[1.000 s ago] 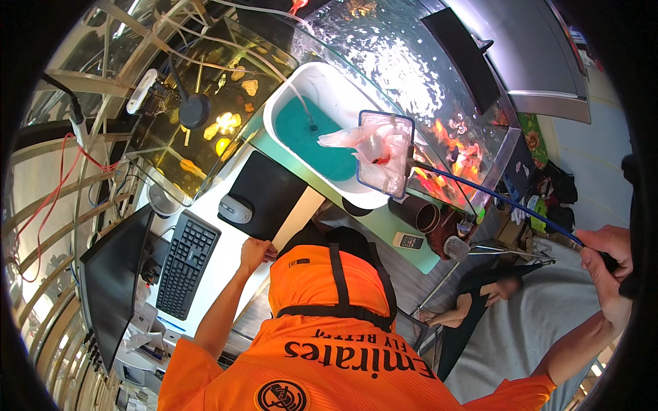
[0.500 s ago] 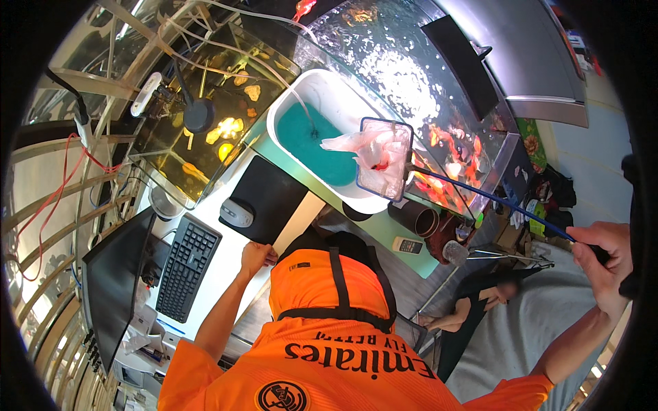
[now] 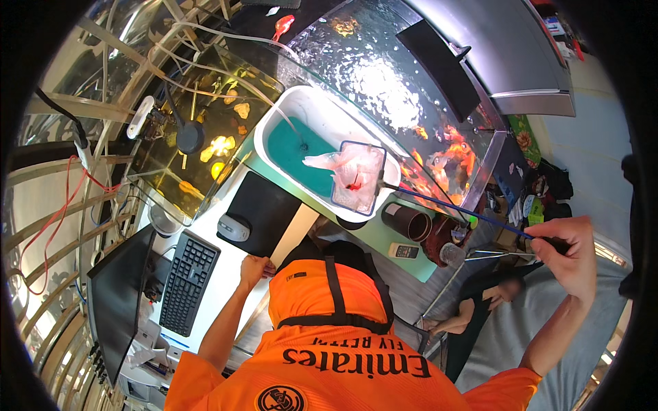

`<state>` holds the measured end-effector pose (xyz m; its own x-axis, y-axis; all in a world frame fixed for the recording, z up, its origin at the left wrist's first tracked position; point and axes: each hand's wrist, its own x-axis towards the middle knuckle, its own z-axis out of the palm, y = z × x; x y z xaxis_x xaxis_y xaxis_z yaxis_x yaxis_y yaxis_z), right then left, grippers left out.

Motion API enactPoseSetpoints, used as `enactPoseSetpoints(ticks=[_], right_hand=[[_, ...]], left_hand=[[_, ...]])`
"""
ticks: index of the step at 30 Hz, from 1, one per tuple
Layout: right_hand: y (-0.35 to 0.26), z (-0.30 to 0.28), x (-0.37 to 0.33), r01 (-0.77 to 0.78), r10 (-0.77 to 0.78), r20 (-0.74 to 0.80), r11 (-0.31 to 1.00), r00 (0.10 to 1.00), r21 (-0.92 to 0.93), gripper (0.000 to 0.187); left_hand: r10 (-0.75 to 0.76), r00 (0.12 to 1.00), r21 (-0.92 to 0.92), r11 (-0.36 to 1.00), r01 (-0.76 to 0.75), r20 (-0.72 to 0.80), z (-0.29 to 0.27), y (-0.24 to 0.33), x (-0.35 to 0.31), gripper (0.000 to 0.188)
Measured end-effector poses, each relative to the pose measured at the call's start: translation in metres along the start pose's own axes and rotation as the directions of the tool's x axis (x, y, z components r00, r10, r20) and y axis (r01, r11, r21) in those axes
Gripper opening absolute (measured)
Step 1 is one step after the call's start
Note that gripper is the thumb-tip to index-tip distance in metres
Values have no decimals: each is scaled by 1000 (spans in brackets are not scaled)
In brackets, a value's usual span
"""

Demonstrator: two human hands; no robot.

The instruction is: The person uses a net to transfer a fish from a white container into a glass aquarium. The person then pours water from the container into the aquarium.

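My right hand (image 3: pixel 569 255) is closed on the dark end of a long blue handle belonging to a fish net (image 3: pixel 358 179). The net's rectangular blue frame lies over the right end of a white tub (image 3: pixel 275 103), which holds teal liquid. Pale mesh fills the frame and trails leftward over the liquid; a small red patch shows in it, too unclear to name. My left hand (image 3: pixel 255 268) rests at the near edge of the white desk (image 3: pixel 226 264), fingers curled on that edge. A black mat (image 3: pixel 269 205) and a grey mouse (image 3: pixel 234 228) lie just beyond it.
Behind the tub stands a big aquarium (image 3: pixel 439 130) with orange fish; a smaller tank (image 3: pixel 233 144) is at left. A keyboard (image 3: pixel 189 282), monitor (image 3: pixel 120 301), brown pot (image 3: pixel 404 220) and remote (image 3: pixel 404 251) are around. Another person (image 3: pixel 473 318) is at lower right.
My right hand has moved left and inward, pushing the net a little left and nearer over the tub. The mesh sits flatter in its frame. My left hand stays at the desk edge.
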<state>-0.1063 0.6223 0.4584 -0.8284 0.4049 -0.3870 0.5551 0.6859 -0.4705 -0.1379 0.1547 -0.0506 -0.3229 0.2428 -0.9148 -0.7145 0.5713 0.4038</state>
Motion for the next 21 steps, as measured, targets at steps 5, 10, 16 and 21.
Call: enactPoseSetpoints(ticks=[5, 10, 16, 21], right_hand=[[18, 3, -7, -44, 45, 48, 999, 998, -11, 16], [42, 22, -22, -103, 102, 14, 977, 995, 187, 16], [72, 53, -36, -214, 219, 31, 900, 975, 380, 11], [101, 88, -43, -157, 169, 18, 866, 985, 475, 11]], left_hand=[[11, 1000, 17, 1000, -11, -5, 0, 2, -2, 30], [18, 1000, 18, 1000, -18, -10, 1, 4, -5, 29], [0, 1000, 13, 1000, 0, -2, 1, 4, -3, 28], [-7, 999, 36, 999, 8, -35, 2, 4, -4, 28]])
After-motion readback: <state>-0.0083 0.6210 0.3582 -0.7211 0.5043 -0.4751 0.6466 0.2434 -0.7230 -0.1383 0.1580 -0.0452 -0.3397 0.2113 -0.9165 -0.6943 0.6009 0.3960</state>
